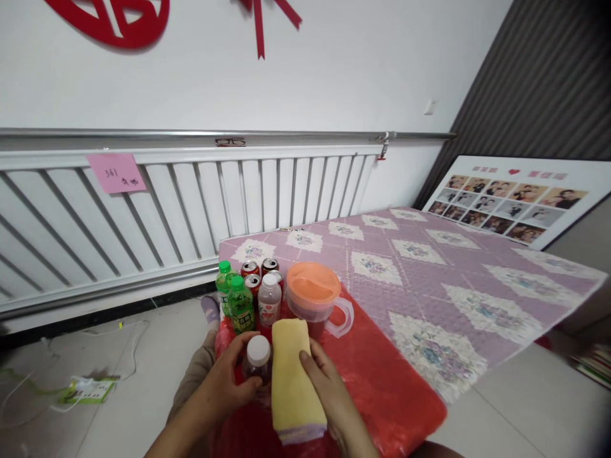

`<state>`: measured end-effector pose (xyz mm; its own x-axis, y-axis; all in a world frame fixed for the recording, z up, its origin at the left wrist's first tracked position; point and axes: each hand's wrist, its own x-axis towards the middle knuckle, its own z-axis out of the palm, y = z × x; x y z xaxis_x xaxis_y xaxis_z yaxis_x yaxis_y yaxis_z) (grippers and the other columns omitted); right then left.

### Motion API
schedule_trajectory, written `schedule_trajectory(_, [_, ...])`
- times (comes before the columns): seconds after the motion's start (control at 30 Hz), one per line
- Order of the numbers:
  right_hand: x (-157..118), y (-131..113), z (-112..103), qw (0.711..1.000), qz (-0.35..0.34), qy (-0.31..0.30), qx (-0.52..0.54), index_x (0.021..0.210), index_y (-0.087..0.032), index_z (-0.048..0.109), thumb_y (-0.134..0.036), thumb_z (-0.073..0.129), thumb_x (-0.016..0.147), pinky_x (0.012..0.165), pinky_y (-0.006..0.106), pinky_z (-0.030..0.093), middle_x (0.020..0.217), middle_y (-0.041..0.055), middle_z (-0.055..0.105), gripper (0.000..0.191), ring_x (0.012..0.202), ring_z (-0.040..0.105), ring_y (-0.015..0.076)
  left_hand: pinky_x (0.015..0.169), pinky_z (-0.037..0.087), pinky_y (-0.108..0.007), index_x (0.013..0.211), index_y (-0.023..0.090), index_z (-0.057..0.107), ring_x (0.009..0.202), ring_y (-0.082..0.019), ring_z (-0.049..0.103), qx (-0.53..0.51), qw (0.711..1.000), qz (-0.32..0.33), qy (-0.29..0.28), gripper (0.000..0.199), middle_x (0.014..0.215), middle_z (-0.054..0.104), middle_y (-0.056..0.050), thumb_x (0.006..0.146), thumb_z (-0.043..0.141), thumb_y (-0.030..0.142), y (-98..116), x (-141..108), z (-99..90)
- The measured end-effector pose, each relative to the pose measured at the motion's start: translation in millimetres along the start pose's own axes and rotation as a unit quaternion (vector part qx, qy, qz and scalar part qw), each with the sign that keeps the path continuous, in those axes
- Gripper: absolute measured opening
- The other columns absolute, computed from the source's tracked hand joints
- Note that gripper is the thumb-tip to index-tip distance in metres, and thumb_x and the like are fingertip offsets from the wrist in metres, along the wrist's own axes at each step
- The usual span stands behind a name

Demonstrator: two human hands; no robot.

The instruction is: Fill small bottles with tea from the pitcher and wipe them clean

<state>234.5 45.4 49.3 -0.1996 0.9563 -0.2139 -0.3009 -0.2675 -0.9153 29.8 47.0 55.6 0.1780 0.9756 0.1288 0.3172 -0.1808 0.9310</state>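
Head view, left hand [235, 380]: curled round a clear, white-capped plastic bottle [258, 351], likely to keep it upright;
Right hand [329, 383]: thumb in front, closed on a folded yellow cloth [293, 372] beside that bottle; probably gripped so the folds stay together;
Bottles and cans: green plastic bottles [242, 308], red metal cans [251, 281] grouped behind, perhaps freeing the red plastic sheet [382, 375];
Translucent, orange-lidded plastic pitcher [312, 286]: covered; contents cannot be told, nor the held bottle's

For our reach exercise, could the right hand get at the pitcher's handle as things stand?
Probably yes, once freed: the right hand holds the yellow cloth, but the handle sits just beyond, with nothing visible between.
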Motion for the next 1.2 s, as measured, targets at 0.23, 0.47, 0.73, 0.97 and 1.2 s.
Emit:
schedule_trajectory(0.23, [6.4,15.7,-19.2,0.987,-0.043,0.066,-0.138,0.113,-0.019,0.063,-0.045,0.067,0.078,0.092,0.044,0.048,0.113,0.0110,0.071,0.044,0.106,0.064,0.0302,0.099,0.050,-0.039,0.125,0.020,0.050,0.109,-0.025,0.064,0.010,0.999,-0.006,-0.031,0.064,0.118,0.067,-0.007,0.061,0.055,0.011,2.3,-1.5,-4.0])
schedule_trajectory(0.47, [-0.4,-18.5,-6.6,0.997,-0.045,0.034,-0.043,0.131,-0.023,0.048,-0.049,0.056,0.088,0.079,0.040,0.055,0.116,0.0090,0.069,0.051,0.095,0.069,0.0270,0.099,0.050,-0.043,0.125,0.017,0.052,0.110,-0.030,0.062,0.105,0.994,-0.005,0.015,0.070,0.120,0.066,-0.011,0.057,0.060,0.007,14.2,-6.0,4.2])
schedule_trajectory(0.73, [-6.1,-25.6,9.4,0.983,-0.085,-0.007,-0.164,0.126,-0.023,0.055,-0.040,0.055,0.089,0.081,0.036,0.054,0.120,0.0084,0.069,0.041,0.104,0.066,0.0271,0.094,0.052,-0.042,0.121,0.020,0.055,0.103,-0.028,0.064,0.072,0.997,-0.018,0.006,0.062,0.112,0.071,-0.008,0.060,0.063,0.010,19.4,-4.6,2.8])
schedule_trajectory(0.97, [-31.9,-22.0,1.6,0.983,-0.054,-0.053,-0.168,0.123,-0.024,0.059,-0.037,0.056,0.090,0.093,0.041,0.049,0.123,0.0075,0.068,0.036,0.110,0.064,0.0278,0.092,0.053,-0.042,0.117,0.023,0.058,0.100,-0.028,0.065,0.076,0.997,-0.022,0.018,0.061,0.108,0.071,-0.006,0.059,0.066,0.009,17.4,-4.3,4.0])
schedule_trajectory(1.2, [-16.6,-11.4,4.1,0.988,-0.076,0.035,-0.130,0.129,-0.022,0.053,-0.050,0.054,0.089,0.083,0.039,0.054,0.120,0.0102,0.069,0.048,0.101,0.068,0.0276,0.092,0.053,-0.041,0.114,0.021,0.060,0.104,-0.029,0.063,0.122,0.990,0.001,0.072,0.053,0.112,0.067,-0.008,0.063,0.073,0.023,22.6,-5.5,12.9])
